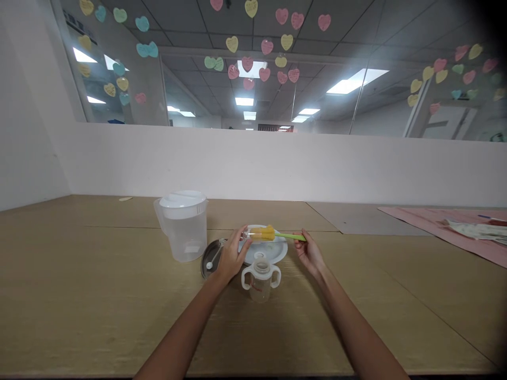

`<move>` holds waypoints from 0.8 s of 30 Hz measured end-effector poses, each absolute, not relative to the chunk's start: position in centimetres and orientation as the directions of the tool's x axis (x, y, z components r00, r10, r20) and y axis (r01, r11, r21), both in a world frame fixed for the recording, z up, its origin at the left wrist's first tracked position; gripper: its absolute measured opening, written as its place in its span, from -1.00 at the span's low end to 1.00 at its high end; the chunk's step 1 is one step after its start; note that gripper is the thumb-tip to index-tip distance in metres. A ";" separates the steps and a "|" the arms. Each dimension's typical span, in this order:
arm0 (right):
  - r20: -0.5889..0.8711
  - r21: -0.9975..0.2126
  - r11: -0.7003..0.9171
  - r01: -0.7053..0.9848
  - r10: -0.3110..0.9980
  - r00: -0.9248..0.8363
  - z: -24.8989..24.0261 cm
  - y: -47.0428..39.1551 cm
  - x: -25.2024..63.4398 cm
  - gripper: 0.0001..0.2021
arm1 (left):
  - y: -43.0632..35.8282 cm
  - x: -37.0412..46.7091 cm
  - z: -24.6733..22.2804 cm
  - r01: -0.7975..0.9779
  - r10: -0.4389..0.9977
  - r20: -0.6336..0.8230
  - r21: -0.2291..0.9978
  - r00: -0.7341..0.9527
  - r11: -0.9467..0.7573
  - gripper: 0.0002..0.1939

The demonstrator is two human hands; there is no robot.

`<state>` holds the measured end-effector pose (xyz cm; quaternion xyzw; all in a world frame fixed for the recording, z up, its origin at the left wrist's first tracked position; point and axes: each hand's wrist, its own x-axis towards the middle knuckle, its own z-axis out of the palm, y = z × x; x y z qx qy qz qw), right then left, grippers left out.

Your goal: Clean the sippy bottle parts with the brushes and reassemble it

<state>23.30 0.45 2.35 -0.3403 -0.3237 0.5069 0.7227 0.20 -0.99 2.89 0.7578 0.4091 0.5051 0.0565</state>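
left grip (pixel 233 256): part-hidden clear piece (pixel 246 234) | right grip (pixel 310 254): green handle (pixel 290 236)

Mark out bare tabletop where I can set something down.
Free: left of the lidded pitcher; between the right hand and pink cloth. Crowded: around the white plate, bordered by two-handled bottle, dark bowl and left hand.
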 end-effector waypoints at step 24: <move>-0.135 -0.804 0.168 -0.570 0.883 0.450 1.1 1.5 25.0 -0.83 | 3.9 -3.9 -0.2 0.684 0.840 0.452 0.716 -0.299 -0.141 -0.66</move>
